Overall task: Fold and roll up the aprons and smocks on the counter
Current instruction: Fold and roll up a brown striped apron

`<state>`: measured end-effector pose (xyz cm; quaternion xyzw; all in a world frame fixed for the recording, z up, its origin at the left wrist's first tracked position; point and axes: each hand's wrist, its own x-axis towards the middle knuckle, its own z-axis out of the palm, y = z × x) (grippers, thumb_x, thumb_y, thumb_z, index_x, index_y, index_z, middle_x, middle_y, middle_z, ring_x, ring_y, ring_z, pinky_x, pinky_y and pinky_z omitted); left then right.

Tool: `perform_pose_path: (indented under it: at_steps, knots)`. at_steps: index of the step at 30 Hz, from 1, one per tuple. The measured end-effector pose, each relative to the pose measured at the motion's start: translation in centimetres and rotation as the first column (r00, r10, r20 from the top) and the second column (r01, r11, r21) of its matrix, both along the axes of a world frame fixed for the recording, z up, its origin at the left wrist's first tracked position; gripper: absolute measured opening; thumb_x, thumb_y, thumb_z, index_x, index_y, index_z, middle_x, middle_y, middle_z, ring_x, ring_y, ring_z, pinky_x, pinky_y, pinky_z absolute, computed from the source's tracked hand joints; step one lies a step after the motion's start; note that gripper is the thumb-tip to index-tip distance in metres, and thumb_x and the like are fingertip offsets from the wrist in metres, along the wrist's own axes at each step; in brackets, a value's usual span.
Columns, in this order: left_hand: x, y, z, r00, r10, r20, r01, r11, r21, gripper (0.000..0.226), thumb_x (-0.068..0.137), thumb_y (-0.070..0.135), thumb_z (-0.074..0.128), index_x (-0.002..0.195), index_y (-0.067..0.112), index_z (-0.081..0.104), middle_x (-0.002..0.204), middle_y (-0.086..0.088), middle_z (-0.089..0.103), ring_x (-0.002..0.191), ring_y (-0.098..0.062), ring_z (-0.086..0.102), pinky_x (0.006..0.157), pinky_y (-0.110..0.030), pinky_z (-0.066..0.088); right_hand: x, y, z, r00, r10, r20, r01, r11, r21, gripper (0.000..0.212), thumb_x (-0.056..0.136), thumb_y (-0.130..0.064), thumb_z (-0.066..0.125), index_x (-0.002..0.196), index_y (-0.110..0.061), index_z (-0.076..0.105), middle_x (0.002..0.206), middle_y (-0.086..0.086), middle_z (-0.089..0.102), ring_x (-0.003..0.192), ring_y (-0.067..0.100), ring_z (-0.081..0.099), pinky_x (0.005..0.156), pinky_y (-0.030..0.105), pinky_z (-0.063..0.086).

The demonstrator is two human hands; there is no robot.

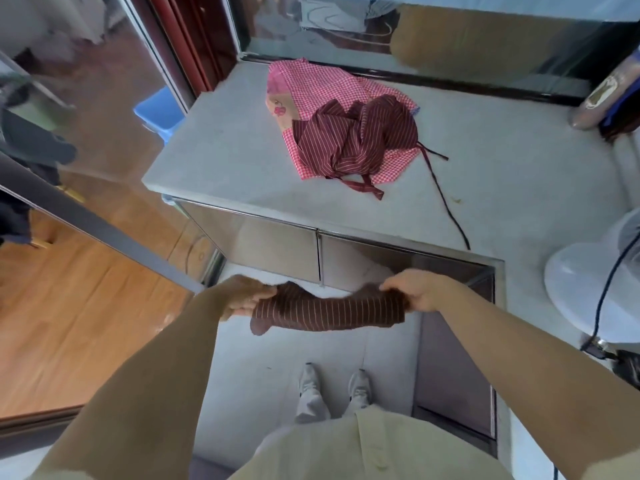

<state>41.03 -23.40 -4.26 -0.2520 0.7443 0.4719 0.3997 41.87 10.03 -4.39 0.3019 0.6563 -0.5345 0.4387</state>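
One dark maroon pinstriped cloth roll [329, 311] is in hand. It is held level in the air in front of the pale grey stone counter [221, 150], above the floor and clear of the worktop. The left hand [247, 299] grips its left end, fingers curled round the fabric. The right hand [415, 292] grips the right end, knuckles up, fingers closed over the bundle. Both forearms reach forward at about equal height, with the roll spanning between them.

Assessment: this garment appears folded and rolled, so the step in hand is finishing it and setting it down. Two items lie unprocessed on the counter: a crumpled maroon striped apron [356, 140] on top of a pink checked smock [311, 81]. A long dark tie string [446, 202] trails to the counter's front edge (liable to snag). The next move calls for placing the roll on bare counter without letting it unwind, then lifting the striped apron off the smock.
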Motion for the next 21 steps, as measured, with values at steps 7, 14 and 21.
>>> perform_pose_path:
  at_steps: [7, 14, 21]
  knots:
    - [-6.3, 4.9, 5.4, 0.487, 0.263, -0.833, -0.377, 0.923, 0.071, 0.01, 0.095, 0.021, 0.057, 0.085, 0.017, 0.054, 0.079, 0.001, 0.061, 0.069, -0.012, 0.054, 0.063, -0.028, 0.042, -5.4, -2.7, 6.4, 0.421, -0.233, -0.877, 0.441, 0.897, -0.026, 0.016, 0.096, -0.016, 0.053, 0.08, -0.017, 0.048, 0.071, -0.001, 0.046, 0.066, 0.012, 0.043, 0.06, 0.024, 0.036]
    - [0.5, 3.0, -0.3, 0.865, -0.455, 0.211, 0.498, 0.827, -0.262, 0.043, 0.095, 0.015, 0.058, 0.134, 0.0, 0.047, 0.119, -0.017, 0.064, 0.105, -0.031, 0.066, 0.091, -0.04, 0.054, 1.1, -1.2, -0.9, 0.805, 0.592, -0.033, -0.554, 0.771, 0.315, 0.015, 0.094, -0.015, 0.062, 0.08, -0.016, 0.056, 0.074, 0.0, 0.057, 0.067, 0.013, 0.055, 0.053, 0.017, 0.043]
    - [0.0, 1.5, -0.4, 0.989, 0.114, -0.098, -0.119, 0.992, -0.051, 0.016, 0.096, 0.005, 0.055, 0.112, 0.002, 0.059, 0.099, -0.014, 0.064, 0.078, -0.018, 0.062, 0.083, -0.038, 0.055, 0.9, 1.5, -2.0, 0.976, 0.05, -0.21, -0.044, 0.998, 0.033, 0.009, 0.096, -0.007, 0.057, 0.102, -0.002, 0.062, 0.095, 0.012, 0.065, 0.081, 0.019, 0.063, 0.073, 0.028, 0.056]
